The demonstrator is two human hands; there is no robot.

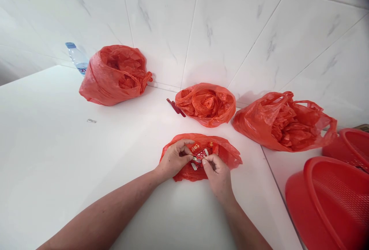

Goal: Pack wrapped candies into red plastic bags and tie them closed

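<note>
A small open red plastic bag (227,153) lies on the white table (57,158) in front of me, with red printed packets and small white pieces inside. My left hand (174,158) and my right hand (216,171) meet over its mouth. Both pinch a small wrapped item (197,159) between thumb and fingers, one hand at each end. Both forearms rest low over the table.
Three bigger red plastic bags stand behind: one at the back left (113,74), one in the middle (206,104), one at the right (284,121). A water bottle (76,56) stands behind the left bag. Dark red sticks (175,107) lie by the middle bag. Red mesh baskets (331,200) sit at the right.
</note>
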